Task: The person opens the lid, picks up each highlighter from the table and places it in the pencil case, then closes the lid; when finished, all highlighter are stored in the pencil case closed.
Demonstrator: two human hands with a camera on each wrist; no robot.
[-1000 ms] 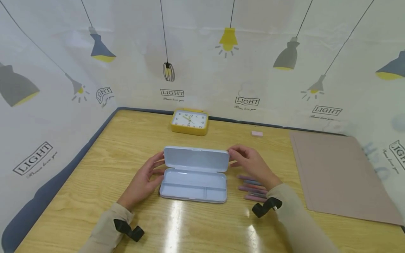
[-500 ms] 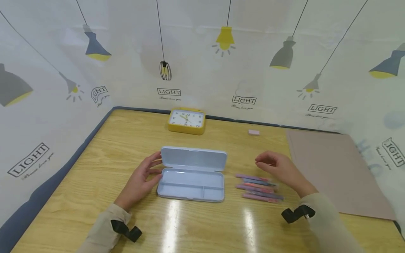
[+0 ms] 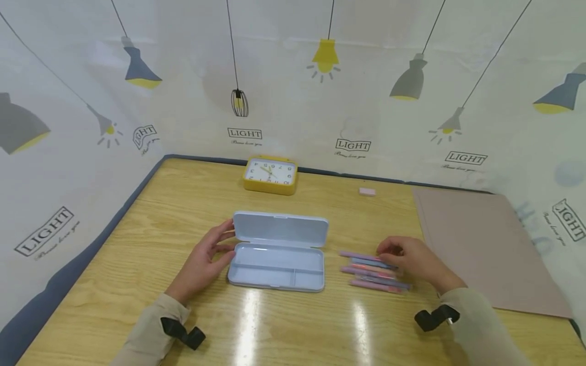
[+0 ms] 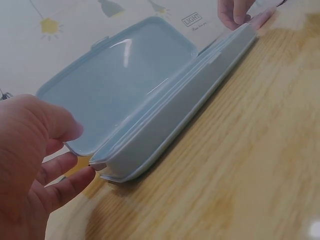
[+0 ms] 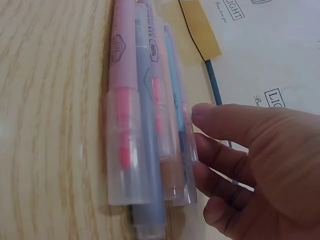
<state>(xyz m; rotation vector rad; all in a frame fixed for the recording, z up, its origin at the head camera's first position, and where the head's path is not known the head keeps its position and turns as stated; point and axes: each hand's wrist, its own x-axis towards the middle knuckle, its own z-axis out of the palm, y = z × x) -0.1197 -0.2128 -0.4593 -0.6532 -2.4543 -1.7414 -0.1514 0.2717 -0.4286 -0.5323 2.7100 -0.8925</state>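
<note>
Your left hand (image 3: 201,264), with fingers apart, is at the left end of the open case (image 3: 274,257) on the table (image 3: 302,328); your right hand (image 3: 414,259), fingers loosely apart, is at the pens (image 3: 371,273).

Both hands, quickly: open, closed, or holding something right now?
Left hand: open, at the left end of the pencil case.
Right hand: open, at the pens; no grip visible.

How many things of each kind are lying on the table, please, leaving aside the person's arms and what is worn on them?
Pens: 6
Pencil case: 1
Clock: 1
Small pink block: 1
Pinkish mat: 1
Total: 10
</note>
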